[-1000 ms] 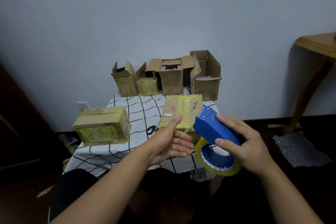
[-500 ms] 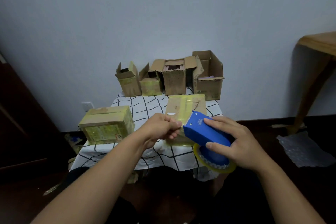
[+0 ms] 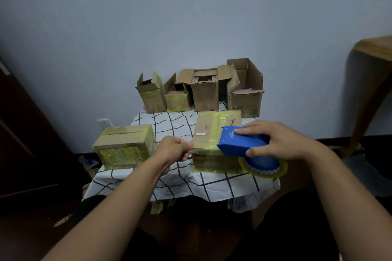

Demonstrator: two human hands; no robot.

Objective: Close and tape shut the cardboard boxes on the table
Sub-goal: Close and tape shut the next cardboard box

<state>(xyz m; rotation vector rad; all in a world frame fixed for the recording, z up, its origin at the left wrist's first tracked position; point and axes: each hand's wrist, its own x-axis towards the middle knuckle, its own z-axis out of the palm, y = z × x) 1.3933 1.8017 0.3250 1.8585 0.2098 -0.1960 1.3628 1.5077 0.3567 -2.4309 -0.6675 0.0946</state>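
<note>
fingers of right hand grip tape dispenser; left hand pinches tape end.

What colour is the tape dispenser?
Blue, holding a yellowish tape roll; the tape dispenser shows in the head view.

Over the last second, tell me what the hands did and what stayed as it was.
The left hand, open a second ago, closed and now pinches the tape end at the near box, pulling it leftward. The right hand kept its grip and brought the blue tape dispenser down onto that box. The taped box and four open boxes stayed put.
</note>
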